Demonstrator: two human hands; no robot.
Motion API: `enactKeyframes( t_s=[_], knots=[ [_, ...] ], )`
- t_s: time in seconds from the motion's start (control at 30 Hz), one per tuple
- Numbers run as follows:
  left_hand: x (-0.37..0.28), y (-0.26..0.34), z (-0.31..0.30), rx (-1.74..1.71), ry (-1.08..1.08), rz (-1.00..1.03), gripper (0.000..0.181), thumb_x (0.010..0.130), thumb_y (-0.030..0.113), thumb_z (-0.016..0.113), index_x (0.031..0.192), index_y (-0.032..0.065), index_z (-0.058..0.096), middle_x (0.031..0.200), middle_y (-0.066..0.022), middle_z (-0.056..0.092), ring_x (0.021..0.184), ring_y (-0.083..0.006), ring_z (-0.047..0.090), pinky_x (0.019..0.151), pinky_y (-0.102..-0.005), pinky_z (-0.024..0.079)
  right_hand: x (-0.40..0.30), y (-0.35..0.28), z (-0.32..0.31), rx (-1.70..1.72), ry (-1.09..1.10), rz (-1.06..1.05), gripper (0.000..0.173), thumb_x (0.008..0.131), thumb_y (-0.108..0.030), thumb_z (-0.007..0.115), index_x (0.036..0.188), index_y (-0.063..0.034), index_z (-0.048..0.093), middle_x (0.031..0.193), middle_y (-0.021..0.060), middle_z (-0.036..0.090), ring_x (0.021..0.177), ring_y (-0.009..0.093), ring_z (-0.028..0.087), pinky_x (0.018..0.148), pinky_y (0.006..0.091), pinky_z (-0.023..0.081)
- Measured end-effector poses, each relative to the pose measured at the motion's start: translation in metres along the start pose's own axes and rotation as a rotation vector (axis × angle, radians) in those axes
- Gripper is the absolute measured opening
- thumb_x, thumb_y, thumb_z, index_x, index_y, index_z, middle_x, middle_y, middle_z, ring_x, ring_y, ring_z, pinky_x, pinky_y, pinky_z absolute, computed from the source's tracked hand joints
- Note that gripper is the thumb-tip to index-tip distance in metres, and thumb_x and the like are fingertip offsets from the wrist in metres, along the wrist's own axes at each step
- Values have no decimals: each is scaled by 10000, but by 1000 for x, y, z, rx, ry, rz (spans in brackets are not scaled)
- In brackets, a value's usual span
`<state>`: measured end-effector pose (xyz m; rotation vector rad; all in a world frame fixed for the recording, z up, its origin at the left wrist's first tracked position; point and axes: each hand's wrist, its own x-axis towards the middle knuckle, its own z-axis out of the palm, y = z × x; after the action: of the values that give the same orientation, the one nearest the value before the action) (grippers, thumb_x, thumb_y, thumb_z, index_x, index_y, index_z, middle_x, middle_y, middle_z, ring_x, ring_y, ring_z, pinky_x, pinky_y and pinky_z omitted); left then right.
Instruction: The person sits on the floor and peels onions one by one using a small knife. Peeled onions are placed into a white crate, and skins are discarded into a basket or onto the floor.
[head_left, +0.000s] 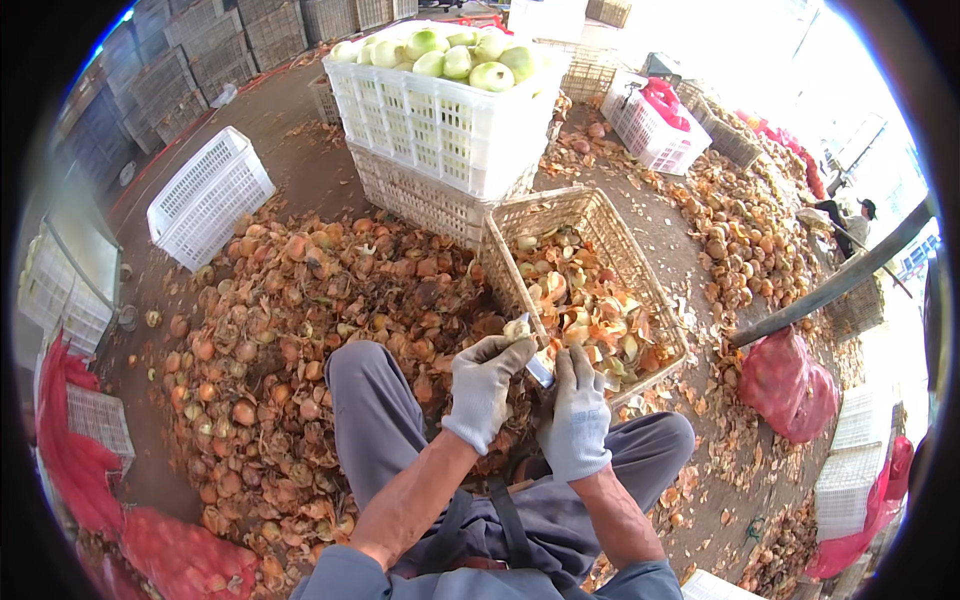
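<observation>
In a pale, dirt-stained work glove, my left hand (486, 382) grips a small pale onion (517, 328) between thumb and fingers. Beside it on the right, my gloved right hand (576, 412) is closed on a knife, whose blade (540, 371) points up and left towards the onion. The knife's handle is mostly hidden by the glove. Just beyond both hands stands a worn tan plastic crate (637, 274) with onion skins and trimmed pieces (577, 300) inside. A large heap of unpeeled onions (300, 322) spreads in front of my knees and to the left.
A white crate of peeled onions (442, 120) stands on a tan crate. Left of it, an empty white crate (211, 196) leans by the heap. To the right lie a red mesh sack (789, 384) and another onion heap (750, 240). A person (855, 225) sits at far right.
</observation>
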<state>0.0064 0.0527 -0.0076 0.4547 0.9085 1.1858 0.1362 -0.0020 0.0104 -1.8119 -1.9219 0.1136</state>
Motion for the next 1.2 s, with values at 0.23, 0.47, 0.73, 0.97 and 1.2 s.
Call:
enactKeyframes(
  t_s=[0.23, 0.47, 0.73, 0.97, 1.2],
  knots=[
    [54, -30, 16, 163, 60, 6, 222, 851, 154, 825, 978, -15, 756, 880, -79, 744, 775, -124, 675, 722, -267, 543, -48, 54, 5, 167, 18, -27, 676, 749, 63, 688, 1402, 21, 520, 1322, 210, 600, 1161, 355, 605, 926, 430, 545],
    [50, -70, 16, 854, -336, 48, 1071, 743, 121, 822, 1614, 37, 206, 1620, -242, 324, 1502, -325, 336, 1229, -346, 283, -50, 63, -22, 998, 52, 569, 566, 900, 164, 539, 1434, -24, 546, 1252, 46, 641, 754, 19, 489, 615, 166, 448],
    [-39, 23, -68, 179, -45, 382, 584, 923, 122, 764, 1432, 34, 491, 1393, -101, 562, 1231, -197, 563, 1052, -342, 473, 14, 148, 80, 396, -123, 272, 428, 877, -105, 807, 1259, 15, 655, 1125, 153, 712, 963, 207, 657, 848, 338, 524],
    [-132, 28, -286, 168, 798, 382, 490, 901, 130, 775, 1350, 77, 588, 1266, -121, 662, 1164, -237, 647, 1032, -342, 554, 51, 132, 136, -302, -296, 179, 397, 891, -310, 771, 1166, -40, 675, 981, 198, 736, 911, 390, 700, 793, 483, 528],
    [-262, -146, -483, 559, 1351, -143, 450, 895, 91, 725, 1306, -34, 590, 1232, -178, 677, 1035, -245, 690, 903, -354, 551, 69, 172, 147, 41, -380, 315, 270, 879, -178, 798, 1071, -5, 721, 847, 95, 750, 716, 200, 664, 666, 357, 508]
  ],
)
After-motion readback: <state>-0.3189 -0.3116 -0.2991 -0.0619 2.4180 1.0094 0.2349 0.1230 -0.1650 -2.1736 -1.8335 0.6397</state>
